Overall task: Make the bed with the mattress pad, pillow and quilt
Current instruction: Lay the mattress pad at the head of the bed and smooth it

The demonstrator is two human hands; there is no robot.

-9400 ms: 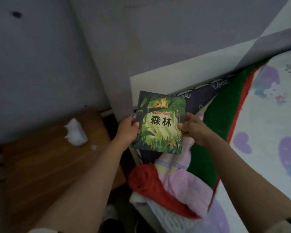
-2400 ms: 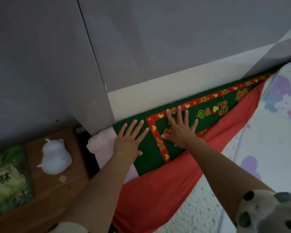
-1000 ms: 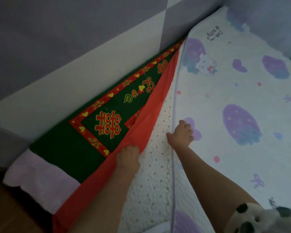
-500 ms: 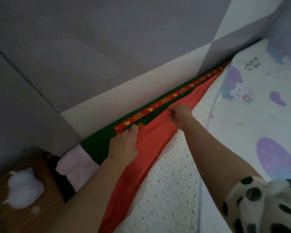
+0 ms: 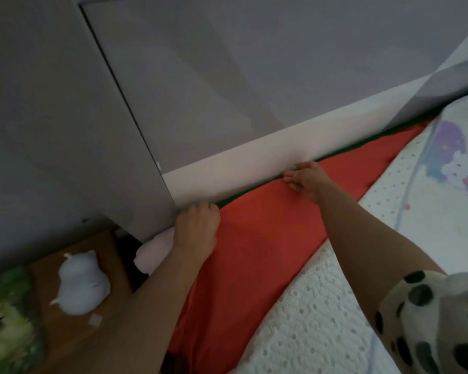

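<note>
Head | left hand (image 5: 196, 228), right hand (image 5: 307, 178) | red cloth (image 5: 254, 238) pulled farther up (gripped)

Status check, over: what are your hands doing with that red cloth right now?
Left hand grips red cloth sheet at white headboard. Right hand on its top edge, grip unclear. Nothing in the way.

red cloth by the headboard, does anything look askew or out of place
The red cloth lies crooked, wide near the nightstand and tapering toward the far corner; a pink bundle pokes out beside it.
</note>
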